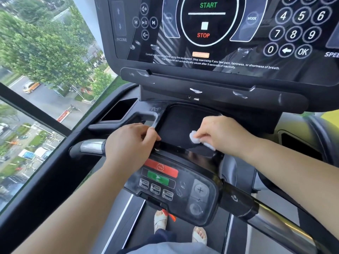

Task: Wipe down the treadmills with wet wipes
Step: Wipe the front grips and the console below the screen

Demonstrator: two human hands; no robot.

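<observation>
I stand on a black treadmill and look down at its console. My right hand (220, 133) pinches a crumpled white wet wipe (196, 139) and presses it onto the flat black tray (176, 123) below the screen. My left hand (128, 142) has its fingers curled over the tray's front left edge, beside the chrome-ended handlebar (91, 146). The big touchscreen (211, 30) shows START, STOP and a number pad.
A lower control panel (174, 182) with red and green buttons sits just under my hands. A cup pocket (119, 110) opens at the left. A large window (36, 70) fills the left side. My sandalled feet (161, 219) stand on the belt.
</observation>
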